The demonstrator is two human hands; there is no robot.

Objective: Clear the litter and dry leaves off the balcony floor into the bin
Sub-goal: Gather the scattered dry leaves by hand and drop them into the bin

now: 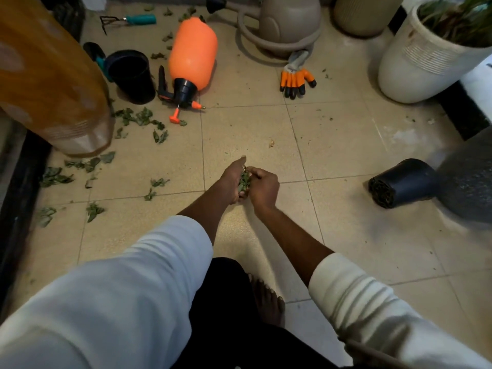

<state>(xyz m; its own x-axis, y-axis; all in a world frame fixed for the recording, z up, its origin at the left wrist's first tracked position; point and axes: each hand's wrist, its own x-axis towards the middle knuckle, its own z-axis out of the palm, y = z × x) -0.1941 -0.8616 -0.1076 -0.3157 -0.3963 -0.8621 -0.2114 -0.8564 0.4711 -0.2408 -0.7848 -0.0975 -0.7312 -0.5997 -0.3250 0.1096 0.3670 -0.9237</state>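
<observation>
Nearest me I see 1 bare foot point(267, 302) on the beige tiled floor point(346, 230), below 2 white sleeves point(111, 296). Both forearms reach out over the tiles and meet at the middle of the view. My left hand point(234, 182) is cupped on edge, its fingers curled round a bunch of green leaves point(244, 179). My right hand point(263, 189) sits touching that bunch from the other side, fingers curled and pinching into the leaves. So the gathered leaves are held between the 2 hands, just above the floor.

To the right, 1 black pot point(399, 183) lies on its side, touching a dark mottled planter point(468, 179) at the edge. To the left, loose leaves point(93, 166) are scattered over the tiles; I cannot count them exactly, but there are well over 10, thickest beside the base of a brown vase point(45, 83).

Farther off, 1 orange sprayer point(192, 57) lies on its side with its nozzle toward me, just beside 1 upright black pot point(131, 75). I count 1 pair of orange and black gloves point(296, 78), lying by a tan watering can point(282, 25). 1 white planter point(423, 54) with a plant stands at the far right. 1 teal-handled hand rake point(127, 20) lies near the far wall, with more leaves around it. I cannot pick out a bin with certainty.
</observation>
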